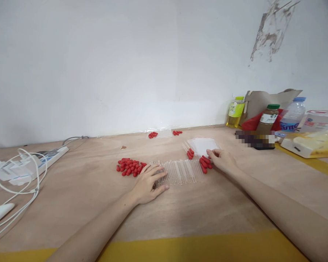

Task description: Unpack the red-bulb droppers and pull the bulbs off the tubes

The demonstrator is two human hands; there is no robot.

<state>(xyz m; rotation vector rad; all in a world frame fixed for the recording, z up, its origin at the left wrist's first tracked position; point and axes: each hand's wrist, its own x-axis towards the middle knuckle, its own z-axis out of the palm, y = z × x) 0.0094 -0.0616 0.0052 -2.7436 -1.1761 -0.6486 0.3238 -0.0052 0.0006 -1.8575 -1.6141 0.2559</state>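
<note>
My left hand (150, 183) lies with fingers spread over the left end of a row of thin clear tubes (182, 171), which look like dropper pipettes. Just left of its fingers is a loose pile of small red rubber bulbs (129, 166). At the row's right end, my right hand (221, 159) has its fingertips drawn together beside several red bulbs (205, 164); what they pinch is too small to make out. Behind that hand lies a stack of white-looking clear bags (205, 145). A few clear tubes with red bulbs fitted (190, 153) rest left of the bags.
By the wall lies a clear bag (163, 133) with red-bulbed pieces at both ends. Bottles (269, 120), a grey bag (273, 98) and a tissue pack (311, 143) stand at right. A power strip (47, 160) with white cables (37, 182) occupies the left. Yellow tape (196, 247) runs along the front.
</note>
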